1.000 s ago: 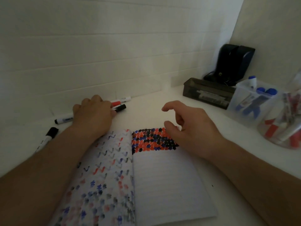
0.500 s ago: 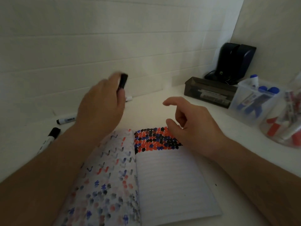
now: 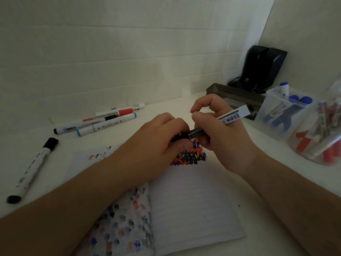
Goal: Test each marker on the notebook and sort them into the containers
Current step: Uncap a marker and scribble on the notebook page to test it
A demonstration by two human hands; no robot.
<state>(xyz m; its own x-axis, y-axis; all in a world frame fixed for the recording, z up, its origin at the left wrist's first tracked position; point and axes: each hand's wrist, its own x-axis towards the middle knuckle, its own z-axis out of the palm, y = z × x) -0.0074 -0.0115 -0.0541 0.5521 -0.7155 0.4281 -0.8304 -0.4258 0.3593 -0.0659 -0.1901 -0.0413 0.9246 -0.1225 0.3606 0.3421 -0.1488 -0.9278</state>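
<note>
Open notebook (image 3: 193,196) lies at the table's (image 3: 267,182) near edge, and right above its scribbled page both hands meet on one black marker (image 3: 231,115): right hand (image 3: 221,133) wraps the white barrel, left hand (image 3: 160,139) pinches the black cap end.

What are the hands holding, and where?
One marker. The right hand grips its white barrel; the left hand grips its black cap end, over the notebook.
</note>
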